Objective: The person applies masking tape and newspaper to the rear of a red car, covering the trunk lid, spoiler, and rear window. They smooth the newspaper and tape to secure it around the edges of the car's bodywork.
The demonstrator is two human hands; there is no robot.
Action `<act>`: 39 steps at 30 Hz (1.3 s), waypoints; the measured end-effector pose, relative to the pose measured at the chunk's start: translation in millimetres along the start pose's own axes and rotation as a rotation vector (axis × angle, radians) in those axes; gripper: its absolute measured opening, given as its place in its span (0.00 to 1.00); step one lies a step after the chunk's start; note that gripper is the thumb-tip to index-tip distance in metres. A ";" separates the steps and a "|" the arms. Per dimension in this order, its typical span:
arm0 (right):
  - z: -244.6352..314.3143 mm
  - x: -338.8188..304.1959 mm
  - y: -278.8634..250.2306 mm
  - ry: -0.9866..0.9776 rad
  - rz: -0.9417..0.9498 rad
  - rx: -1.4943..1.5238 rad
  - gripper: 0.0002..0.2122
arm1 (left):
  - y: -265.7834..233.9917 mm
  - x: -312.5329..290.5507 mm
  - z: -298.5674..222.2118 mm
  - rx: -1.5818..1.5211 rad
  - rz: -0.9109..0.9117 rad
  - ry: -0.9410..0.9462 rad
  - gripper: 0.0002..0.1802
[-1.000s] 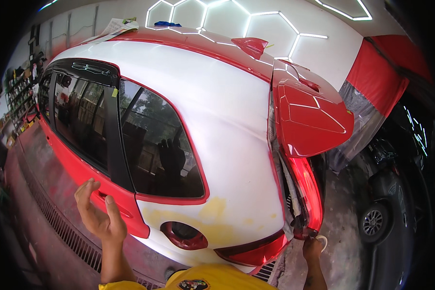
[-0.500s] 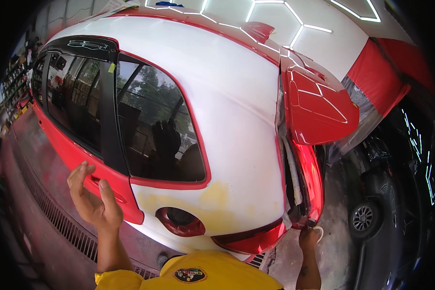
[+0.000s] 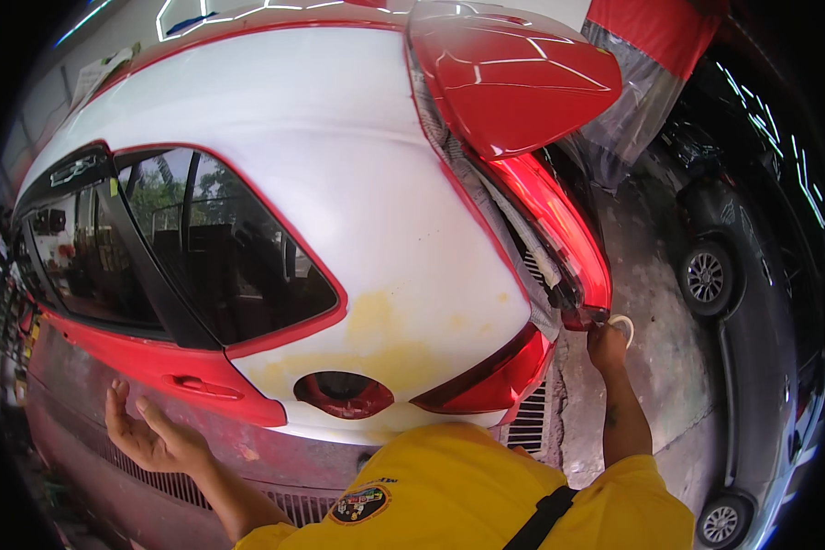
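Compared with a moment ago, the person's head has dropped lower and nearer the car, so the white rear quarter panel (image 3: 376, 211) now fills most of the view and the yellow shirt (image 3: 486, 486) crowds the bottom edge. Both hands sit much where they were.

At about 4 o'clock from the centre, the right hand (image 3: 607, 346) is raised to the lower tip of the glossy red tail lamp (image 3: 559, 238). Its fingers are clenched around a small pale loop, seemingly a roll of tape (image 3: 623, 324), which pokes out just above the knuckles and lies just beside the lamp's bottom corner. Whether the loop touches the lamp I cannot tell.

At 8 o'clock, the left hand (image 3: 151, 435) hangs released, palm up and fingers spread, grasping nothing. It hovers near the red door sill with its recessed handle (image 3: 197, 385), apart from the bodywork.

Between the two hands, at 6 o'clock, is the round red fuel filler recess (image 3: 344, 392), ringed by yellowish filler patches (image 3: 376, 330) on the white panel. At 12 o'clock the red hatch spoiler (image 3: 513, 78) stands raised. A dark car (image 3: 752, 238) stands at 3 o'clock on the concrete floor (image 3: 655, 302), well apart.
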State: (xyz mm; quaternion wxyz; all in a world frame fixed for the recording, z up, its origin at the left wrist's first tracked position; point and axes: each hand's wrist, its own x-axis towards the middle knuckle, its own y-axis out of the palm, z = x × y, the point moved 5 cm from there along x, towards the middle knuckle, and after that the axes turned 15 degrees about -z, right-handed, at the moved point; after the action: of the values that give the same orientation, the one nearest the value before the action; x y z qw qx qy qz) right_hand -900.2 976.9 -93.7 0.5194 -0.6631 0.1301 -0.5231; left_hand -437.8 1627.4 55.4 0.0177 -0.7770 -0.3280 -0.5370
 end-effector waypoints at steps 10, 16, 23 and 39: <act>2.9 -8.9 7.1 0.078 -0.059 0.041 0.08 | 37.5 14.5 -18.0 -0.079 0.033 0.120 0.19; -0.3 -11.1 3.5 0.083 -0.057 0.065 0.07 | 42.4 11.7 -31.5 -0.115 0.055 0.054 0.18; -5.4 -8.8 6.4 0.024 -0.010 0.050 0.08 | 41.2 18.0 -46.0 -0.029 0.077 0.138 0.14; -13.6 -1.5 6.4 -0.170 -0.030 -0.049 0.10 | 54.4 21.1 -79.8 -0.088 0.109 0.296 0.10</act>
State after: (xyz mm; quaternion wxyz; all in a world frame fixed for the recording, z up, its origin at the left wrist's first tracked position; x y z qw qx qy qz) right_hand -909.7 967.7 -100.9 0.5041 -0.7196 0.0881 -0.4693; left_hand -470.3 1564.9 124.6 0.0609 -0.7060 -0.2553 -0.6578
